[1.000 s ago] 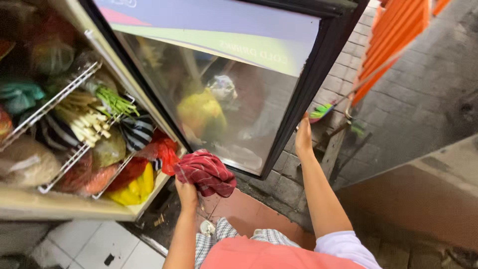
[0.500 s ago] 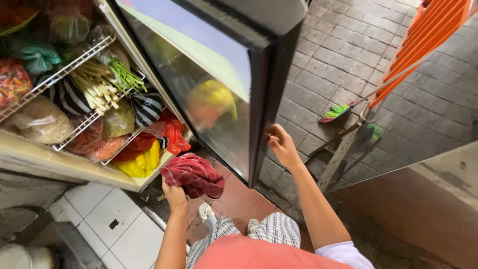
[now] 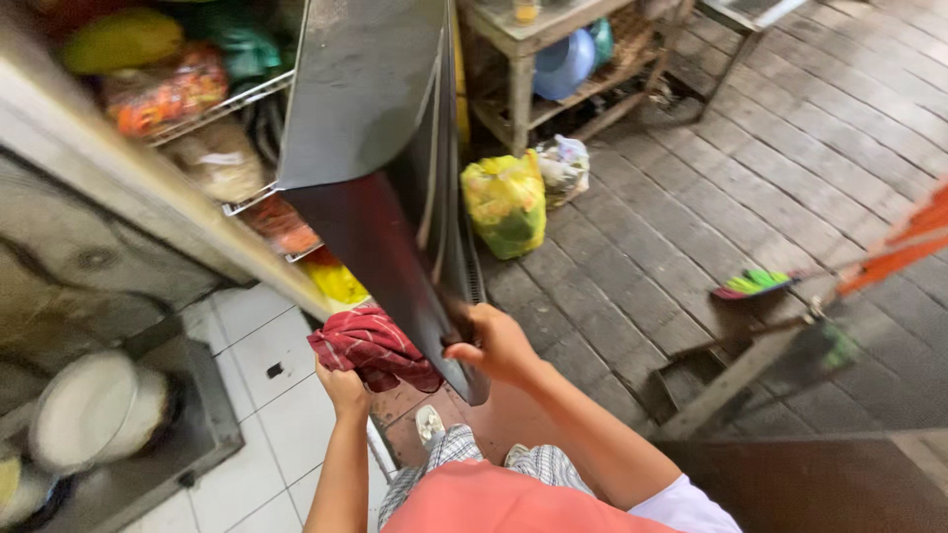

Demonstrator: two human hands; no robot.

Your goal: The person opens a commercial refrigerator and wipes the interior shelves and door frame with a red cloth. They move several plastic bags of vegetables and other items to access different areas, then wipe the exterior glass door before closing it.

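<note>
Two hands work at the fridge: the right hand (image 3: 491,342) curls its fingers over the lower edge of the dark fridge door (image 3: 380,188), whose long axis runs up toward 11 o'clock. Just at its 9 o'clock, the left hand (image 3: 343,388) is closed round a bunched red cloth (image 3: 370,345), which touches the door's inner face, below the wire shelves (image 3: 197,109) of bagged produce.

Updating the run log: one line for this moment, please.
left hand: grips red cloth | right hand: on fridge door edge | door: part open
</note>
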